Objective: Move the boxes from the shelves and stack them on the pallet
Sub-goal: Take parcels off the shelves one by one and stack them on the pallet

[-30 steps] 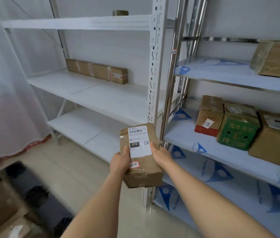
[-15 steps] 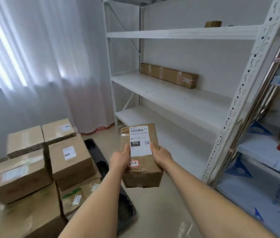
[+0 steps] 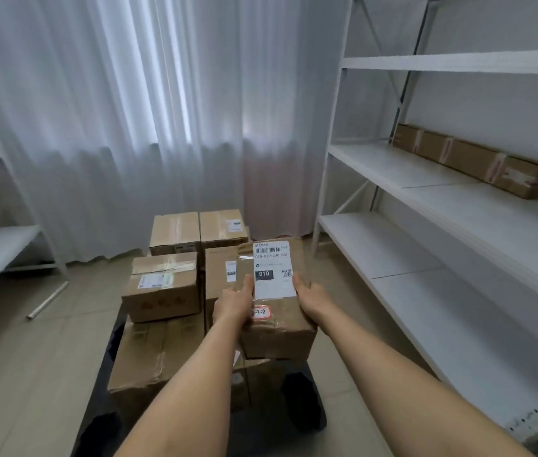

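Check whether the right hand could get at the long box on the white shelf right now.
Probably not yet. The right hand and left hand both grip the labelled box, and the long box sits far back on the shelf off to the right. Nothing blocks it, though.

Both bare forearms are extended forward. The left hand (image 3: pixel 233 303) is clamped on the left side of a box (image 3: pixel 276 321), thumb laid on top; the right hand (image 3: pixel 310 296) is wrapped around its right side.

Box you held: the brown cardboard parcel (image 3: pixel 277 328) wore a white barcode label.
Pallet: the dark plastic pallet (image 3: pixel 304 404) looked black.
Curtain: the sheer pleated curtain (image 3: pixel 129 110) was white.
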